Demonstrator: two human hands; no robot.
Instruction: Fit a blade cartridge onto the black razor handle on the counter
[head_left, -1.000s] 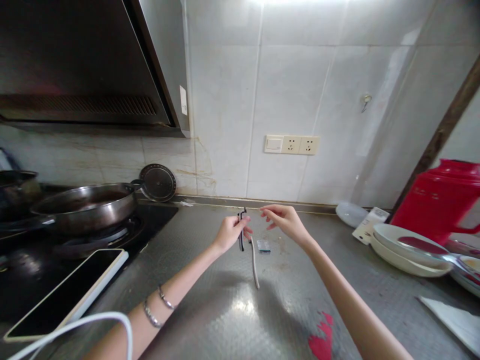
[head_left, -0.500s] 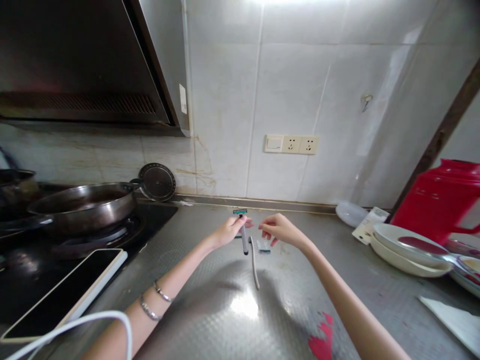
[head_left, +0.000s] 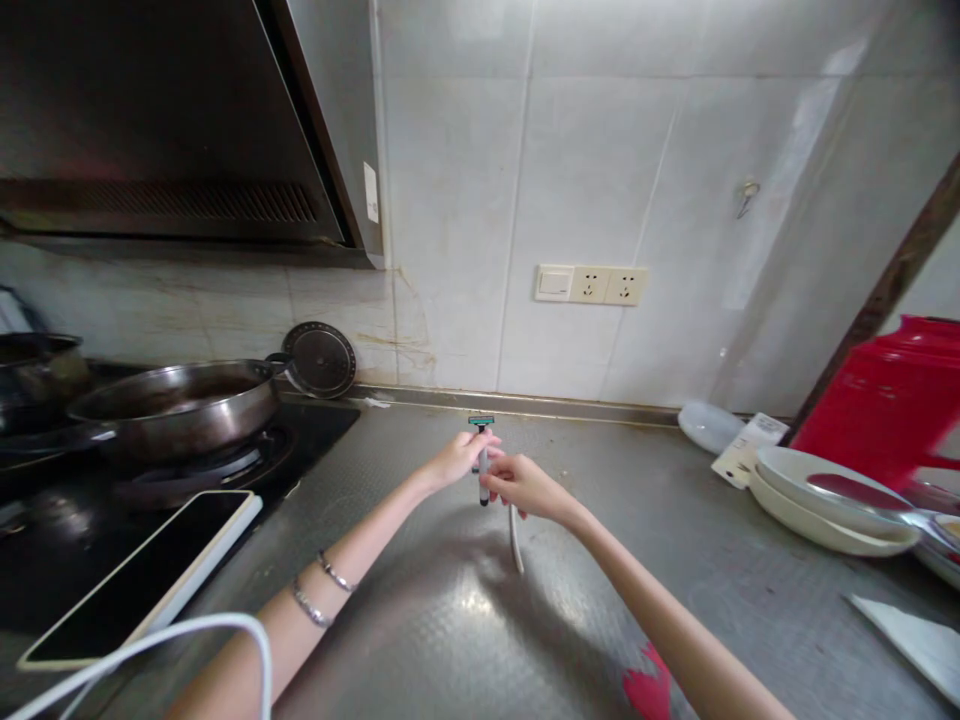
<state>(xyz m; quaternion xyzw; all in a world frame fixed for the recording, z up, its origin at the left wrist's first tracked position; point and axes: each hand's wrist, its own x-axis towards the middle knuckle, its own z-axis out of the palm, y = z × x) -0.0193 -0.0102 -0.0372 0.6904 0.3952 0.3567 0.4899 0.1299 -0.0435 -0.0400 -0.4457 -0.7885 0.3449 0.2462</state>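
Observation:
A razor [head_left: 484, 486] with a grey handle, dark end and green-striped head stands upright above the metal counter. My left hand [head_left: 459, 459] pinches it just under the head. My right hand [head_left: 521, 485] has its fingers closed at the lower part of the handle, from the right side. On the counter below my right hand lies a thin pale tube-like piece [head_left: 516, 542], its upper end hidden behind the fingers.
At the left, a phone [head_left: 142, 580] lies by the black stove with a steel pan [head_left: 180, 410]; a white cable [head_left: 217, 622] loops in front. At the right are stacked dishes [head_left: 825, 515], a red thermos [head_left: 881, 400] and a white sheet [head_left: 911, 635].
My right hand has moved left and down onto the razor's handle and closed there. It now covers the small clear piece seen before. The view has shifted slightly.

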